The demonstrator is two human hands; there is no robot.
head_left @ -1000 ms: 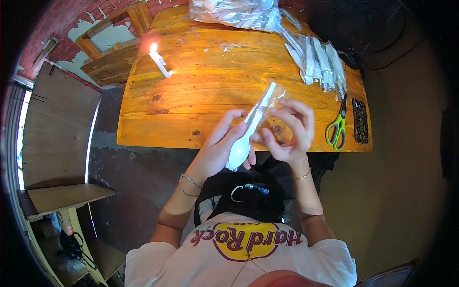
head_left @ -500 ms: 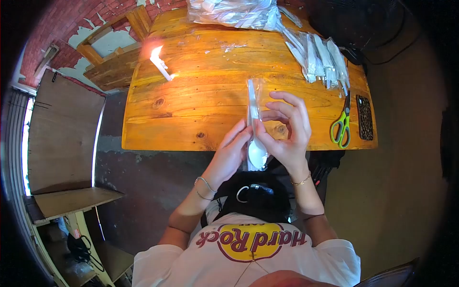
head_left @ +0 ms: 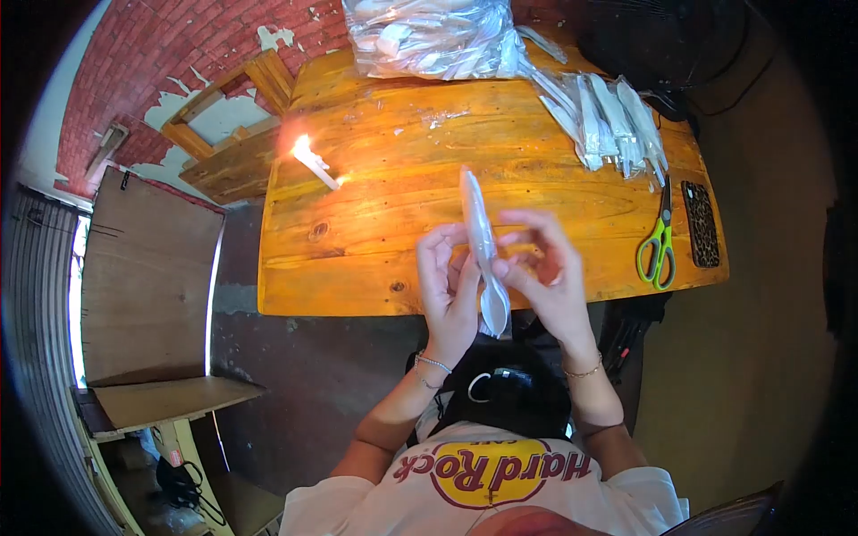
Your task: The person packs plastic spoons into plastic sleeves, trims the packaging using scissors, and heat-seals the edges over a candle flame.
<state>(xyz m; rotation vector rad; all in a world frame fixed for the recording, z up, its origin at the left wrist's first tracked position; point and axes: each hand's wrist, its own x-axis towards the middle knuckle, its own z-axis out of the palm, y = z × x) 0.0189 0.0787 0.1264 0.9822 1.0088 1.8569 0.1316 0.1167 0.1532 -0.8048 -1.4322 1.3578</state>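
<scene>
A white plastic spoon (head_left: 494,308) in a clear plastic sleeve is held upright between my hands, over the table's front edge, its bowl toward my body. My left hand (head_left: 449,277) grips the packet from the left, fingers curled against it. On the other side my right hand (head_left: 550,272) pinches the packet near the spoon's neck with thumb and finger; its other fingers are bent and slightly blurred. A lit white candle (head_left: 315,167) leans on the wooden table (head_left: 375,268) at the left.
A large clear bag of white plastic cutlery (head_left: 429,40) lies at the back. Several wrapped cutlery packets (head_left: 612,125) are at the back right. Green-handled scissors (head_left: 657,255) and a leopard-print phone (head_left: 700,223) lie near the right edge. A wooden shelf (head_left: 170,402) stands lower left.
The packet has turned from slanting to nearly upright, and its wrapper now looks drawn closer around the spoon. The right fingers have come in to the packet. The whole view has shifted.
</scene>
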